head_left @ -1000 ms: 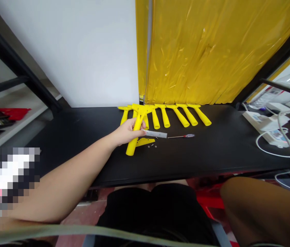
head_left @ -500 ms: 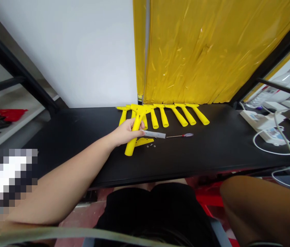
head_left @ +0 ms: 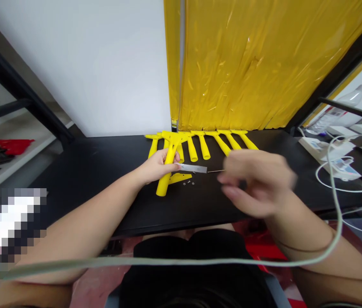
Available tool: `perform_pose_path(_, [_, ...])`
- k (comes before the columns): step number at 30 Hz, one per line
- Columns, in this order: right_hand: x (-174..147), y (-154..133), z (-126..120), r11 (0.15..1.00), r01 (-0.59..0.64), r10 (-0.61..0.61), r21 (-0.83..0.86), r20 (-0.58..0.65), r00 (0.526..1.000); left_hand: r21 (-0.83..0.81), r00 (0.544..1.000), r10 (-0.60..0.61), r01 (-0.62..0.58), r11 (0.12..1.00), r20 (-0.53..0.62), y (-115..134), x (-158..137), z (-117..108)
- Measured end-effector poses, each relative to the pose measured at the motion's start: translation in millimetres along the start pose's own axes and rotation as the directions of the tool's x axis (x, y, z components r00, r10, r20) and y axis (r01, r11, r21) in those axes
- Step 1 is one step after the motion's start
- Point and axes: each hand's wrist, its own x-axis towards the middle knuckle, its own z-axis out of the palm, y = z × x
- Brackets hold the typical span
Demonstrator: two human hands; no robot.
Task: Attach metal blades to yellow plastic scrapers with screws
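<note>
My left hand [head_left: 157,165] is closed around a yellow plastic scraper handle [head_left: 163,185], its wide T-shaped head pointing away from me. At my thumb lies the left end of a flat metal blade [head_left: 195,168]; I cannot tell whether the hand grips it too. Beneath the handle, a flat yellow plate [head_left: 181,178] rests on the table, with a few small screws and nuts [head_left: 188,182] beside it. My right hand [head_left: 258,184], blurred, hovers over the table with fingers loosely curled and a gap at the thumb. It hides the grip of a screwdriver, whose shaft [head_left: 215,171] shows.
Several more yellow scraper handles [head_left: 205,147] line the back of the black table [head_left: 104,171]. White power strips [head_left: 338,160] and a plastic bottle [head_left: 338,111] stand at the right. A pale cable [head_left: 200,262] loops across in front of me.
My right hand has come up from the lower right to over the screwdriver, covering its grip. The cable has shifted with that arm. My left hand keeps its hold.
</note>
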Motion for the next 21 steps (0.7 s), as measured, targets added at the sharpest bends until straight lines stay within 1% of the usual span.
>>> perform_pose_path(2, [6.6,22.8,8.2,0.997,-0.021,0.03,-0.07,0.126,0.992,-0.007,1.0,0.01,-0.01,1.0,0.004,-1.5,0.2,0.0])
perform_pose_path(3, [9.7,35.1,13.3,0.994,-0.041,0.061,-0.103,0.192,0.979,-0.01,1.0,0.01,-0.01,1.0,0.005,-2.3,0.3,0.0])
perform_pose_path(5, [15.0,56.1,24.0,0.988,-0.094,0.128,-0.124,0.298,0.946,-0.017,1.0,0.0,0.0,1.0,0.008,-3.7,0.6,0.3])
perform_pose_path(6, [17.3,63.1,29.1,0.987,-0.125,0.154,-0.104,0.354,0.922,-0.024,1.0,-0.007,0.007,1.0,0.011,-4.2,0.8,0.5])
perform_pose_path(8, [22.1,69.2,37.2,0.984,-0.153,0.18,-0.096,0.449,0.875,-0.04,1.0,-0.022,0.022,0.999,0.017,-4.9,1.0,1.1])
perform_pose_path(10, [27.4,67.9,41.2,0.981,-0.138,0.188,-0.136,0.502,0.844,-0.053,1.0,-0.029,0.029,0.998,0.007,-5.3,1.2,1.7])
perform_pose_path(13, [33.3,65.5,40.0,0.977,-0.111,0.191,-0.183,0.517,0.834,-0.094,0.999,-0.046,0.045,0.995,-0.003,-5.1,1.4,2.7])
perform_pose_path(15, [31.9,69.6,36.9,0.977,-0.142,0.202,-0.158,0.488,0.849,-0.114,0.998,-0.055,0.055,0.992,0.0,-4.0,1.8,2.9])
perform_pose_path(17, [25.0,79.2,34.3,0.968,-0.237,0.251,-0.086,0.419,0.872,-0.121,0.998,-0.055,0.052,0.991,-0.019,-2.2,2.4,2.4])
perform_pose_path(18, [20.0,85.3,33.6,0.95,-0.309,0.298,-0.032,0.38,0.876,-0.125,0.998,-0.049,0.044,0.991,-0.04,-1.1,2.8,1.9])
perform_pose_path(19, [14.7,91.7,33.3,0.918,-0.396,0.359,0.04,0.343,0.868,-0.133,0.997,-0.041,0.032,0.991,-0.062,0.1,3.1,1.0])
perform_pose_path(20, [9.5,97.9,33.4,0.866,-0.484,0.43,0.124,0.307,0.849,-0.142,0.996,-0.028,0.016,0.99,-0.082,1.4,3.3,0.0])
perform_pose_path(21, [5.0,103.5,33.7,0.798,-0.564,0.504,0.212,0.28,0.817,-0.146,0.995,-0.018,0.004,0.989,-0.098,2.7,3.3,-1.2])
